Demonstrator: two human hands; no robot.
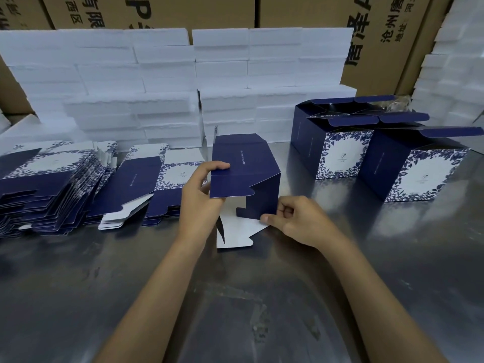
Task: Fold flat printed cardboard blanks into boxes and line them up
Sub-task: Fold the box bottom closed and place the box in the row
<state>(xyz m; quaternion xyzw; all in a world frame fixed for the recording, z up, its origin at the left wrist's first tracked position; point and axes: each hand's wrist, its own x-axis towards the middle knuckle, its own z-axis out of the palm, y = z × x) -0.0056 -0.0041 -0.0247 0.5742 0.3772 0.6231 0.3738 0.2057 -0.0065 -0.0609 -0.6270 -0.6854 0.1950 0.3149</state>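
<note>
Our left hand grips the half-opened blank at its left edge, thumb on top, fingers underneath. Our right hand pinches the white bottom flap at its corner, other fingers curled. The blank stands mid-table, between the flat stack and the finished boxes. We should square the sleeve first, then fold the flap along its crease.

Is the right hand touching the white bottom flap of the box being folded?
Touching. The head view shows the right hand with its thumb tip pressed on the edge of the white flap of the half-folded box.
</note>
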